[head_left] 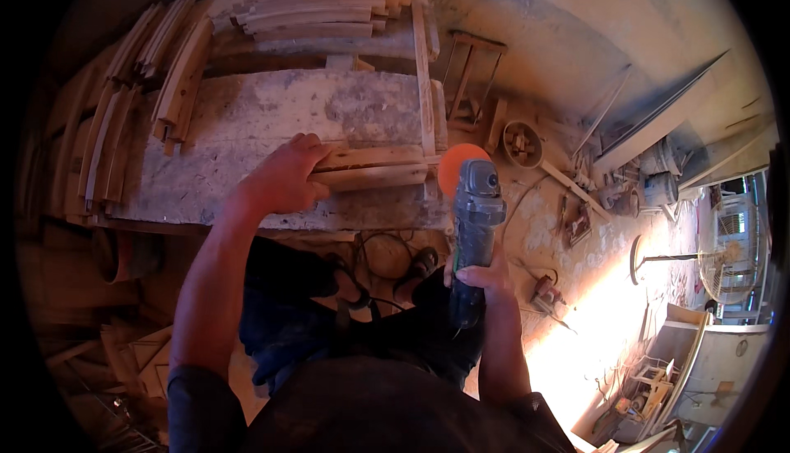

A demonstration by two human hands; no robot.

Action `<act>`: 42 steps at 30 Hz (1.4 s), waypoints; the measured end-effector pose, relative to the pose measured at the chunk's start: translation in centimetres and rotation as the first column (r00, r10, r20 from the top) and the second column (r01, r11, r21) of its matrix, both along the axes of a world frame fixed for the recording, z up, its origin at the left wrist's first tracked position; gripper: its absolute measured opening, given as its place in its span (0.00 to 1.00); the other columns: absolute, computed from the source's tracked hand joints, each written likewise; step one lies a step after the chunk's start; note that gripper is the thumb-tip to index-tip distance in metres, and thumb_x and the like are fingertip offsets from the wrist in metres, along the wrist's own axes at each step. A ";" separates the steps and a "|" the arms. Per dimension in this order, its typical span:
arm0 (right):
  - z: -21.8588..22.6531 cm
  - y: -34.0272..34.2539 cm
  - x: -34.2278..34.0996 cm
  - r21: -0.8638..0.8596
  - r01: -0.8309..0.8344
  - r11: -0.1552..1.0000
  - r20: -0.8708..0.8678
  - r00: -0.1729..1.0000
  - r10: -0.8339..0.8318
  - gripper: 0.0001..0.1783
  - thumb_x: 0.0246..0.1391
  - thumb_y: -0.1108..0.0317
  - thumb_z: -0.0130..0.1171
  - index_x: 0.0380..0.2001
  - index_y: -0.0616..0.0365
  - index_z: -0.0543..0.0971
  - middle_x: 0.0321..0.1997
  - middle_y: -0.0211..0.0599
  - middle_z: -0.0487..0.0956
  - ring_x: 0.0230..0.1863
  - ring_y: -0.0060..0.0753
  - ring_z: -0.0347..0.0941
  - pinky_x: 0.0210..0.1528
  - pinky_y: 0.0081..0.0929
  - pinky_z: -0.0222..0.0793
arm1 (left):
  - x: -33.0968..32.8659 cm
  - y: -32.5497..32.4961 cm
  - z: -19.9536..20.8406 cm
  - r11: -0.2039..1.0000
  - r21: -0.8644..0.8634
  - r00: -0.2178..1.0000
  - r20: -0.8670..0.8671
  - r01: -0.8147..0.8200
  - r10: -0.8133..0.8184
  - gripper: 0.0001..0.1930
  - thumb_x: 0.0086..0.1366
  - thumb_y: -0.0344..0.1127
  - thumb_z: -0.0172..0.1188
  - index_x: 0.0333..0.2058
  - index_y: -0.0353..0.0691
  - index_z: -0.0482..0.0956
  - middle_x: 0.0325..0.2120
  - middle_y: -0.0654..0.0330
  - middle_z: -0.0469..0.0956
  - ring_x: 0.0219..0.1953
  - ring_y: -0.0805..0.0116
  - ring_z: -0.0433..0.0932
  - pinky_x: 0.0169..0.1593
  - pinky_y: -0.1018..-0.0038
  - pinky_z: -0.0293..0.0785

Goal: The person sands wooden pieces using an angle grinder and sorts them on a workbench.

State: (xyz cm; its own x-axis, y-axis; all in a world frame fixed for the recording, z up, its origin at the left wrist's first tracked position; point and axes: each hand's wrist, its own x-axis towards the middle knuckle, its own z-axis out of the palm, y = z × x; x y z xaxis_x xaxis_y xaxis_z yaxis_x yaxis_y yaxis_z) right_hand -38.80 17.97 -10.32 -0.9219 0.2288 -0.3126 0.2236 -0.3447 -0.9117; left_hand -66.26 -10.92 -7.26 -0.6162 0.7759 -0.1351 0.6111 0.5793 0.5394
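Note:
My left hand (295, 175) is closed over the left end of a short wooden piece (378, 168) that lies flat on the worktable (247, 120). In my right hand (481, 276) is a dark angle grinder (473, 231), gripped round its body with the head pointing away from me. An orange sanding disc (459, 163) on the grinder's head stands beside the right end of the wood. The frame does not show clearly whether disc and wood touch. Part of my right hand's fingers is hidden behind the tool.
Wooden strips (317, 13) are stacked at the table's back, and more lie at its left. A wooden bar (424, 74) runs along the right edge. On the floor stand a round bucket (522, 142) and a small red tool (547, 292). A fan (728, 255) stands far right.

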 end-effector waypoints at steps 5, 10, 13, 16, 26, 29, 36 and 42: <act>0.1 -0.6 1.4 -0.070 0.075 0.995 -0.083 0.993 -0.081 0.31 0.39 0.68 0.74 0.48 0.67 0.77 0.32 0.44 0.84 0.30 0.39 0.84 0.37 0.36 0.81 | -1.5 0.2 0.6 0.998 0.034 0.984 -0.172 -0.045 0.051 0.35 0.59 0.35 0.75 0.64 0.34 0.75 0.59 0.50 0.74 0.64 0.48 0.71 0.67 0.60 0.69; 0.8 -1.3 2.0 -0.025 0.113 0.993 -0.059 0.992 -0.114 0.38 0.35 0.64 0.74 0.51 0.67 0.71 0.28 0.48 0.81 0.25 0.42 0.81 0.31 0.36 0.80 | -0.2 2.3 -0.9 0.993 0.071 0.963 -0.250 -0.089 0.104 0.29 0.62 0.31 0.71 0.63 0.35 0.77 0.57 0.50 0.77 0.61 0.48 0.74 0.65 0.60 0.72; 0.9 -1.2 2.8 -0.018 0.134 0.991 -0.038 0.990 -0.135 0.39 0.35 0.63 0.73 0.52 0.68 0.71 0.28 0.48 0.81 0.25 0.42 0.81 0.31 0.35 0.80 | -0.9 2.4 0.9 0.999 0.026 0.999 -0.016 -0.048 0.048 0.28 0.64 0.29 0.70 0.63 0.35 0.77 0.56 0.49 0.79 0.60 0.46 0.76 0.63 0.59 0.74; 2.4 -2.0 2.6 0.004 0.122 0.992 -0.026 0.992 -0.122 0.39 0.35 0.63 0.73 0.52 0.69 0.72 0.29 0.49 0.82 0.26 0.41 0.81 0.31 0.35 0.79 | -1.8 1.6 -0.4 0.998 0.062 0.998 0.060 0.010 -0.013 0.29 0.63 0.34 0.71 0.64 0.41 0.79 0.55 0.49 0.81 0.59 0.46 0.78 0.62 0.58 0.75; 3.4 -2.8 0.0 0.028 0.095 0.995 0.047 0.994 -0.096 0.31 0.38 0.64 0.71 0.47 0.68 0.77 0.30 0.45 0.83 0.27 0.40 0.82 0.35 0.36 0.79 | 0.0 3.9 0.8 1.000 0.002 0.998 -0.057 -0.016 0.016 0.27 0.64 0.42 0.71 0.61 0.43 0.82 0.52 0.50 0.84 0.57 0.46 0.80 0.60 0.55 0.75; 3.3 -2.4 -0.8 0.025 0.062 0.998 0.047 0.997 -0.063 0.29 0.39 0.65 0.70 0.47 0.68 0.77 0.30 0.46 0.83 0.27 0.39 0.82 0.35 0.36 0.80 | 0.4 3.9 0.9 1.000 0.025 0.996 -0.092 -0.011 0.013 0.27 0.64 0.42 0.72 0.61 0.42 0.82 0.51 0.50 0.84 0.56 0.45 0.80 0.58 0.56 0.76; 3.4 -1.0 -1.2 -0.039 -0.022 0.999 0.067 0.997 0.025 0.30 0.41 0.67 0.71 0.49 0.67 0.76 0.31 0.45 0.84 0.28 0.37 0.83 0.35 0.35 0.81 | 1.0 3.8 1.2 0.999 0.040 0.992 -0.123 -0.018 0.023 0.28 0.62 0.41 0.73 0.60 0.40 0.82 0.49 0.50 0.84 0.54 0.44 0.81 0.56 0.56 0.77; 2.7 -1.0 0.3 -0.023 0.064 0.998 0.076 0.995 -0.062 0.28 0.38 0.66 0.71 0.45 0.68 0.78 0.30 0.46 0.84 0.28 0.38 0.82 0.34 0.35 0.80 | 0.5 3.7 0.6 0.999 0.053 0.994 -0.109 -0.012 0.018 0.28 0.60 0.40 0.75 0.58 0.39 0.83 0.49 0.52 0.83 0.53 0.45 0.80 0.55 0.56 0.77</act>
State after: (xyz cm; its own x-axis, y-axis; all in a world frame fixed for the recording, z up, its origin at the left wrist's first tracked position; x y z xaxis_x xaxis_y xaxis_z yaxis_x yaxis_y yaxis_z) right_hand -38.45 16.96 -7.61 -0.8795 0.2763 -0.3875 0.2689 -0.3832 -0.8837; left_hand -65.80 -7.23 -6.69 -0.6368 0.7706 -0.0262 0.6594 0.5618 0.4996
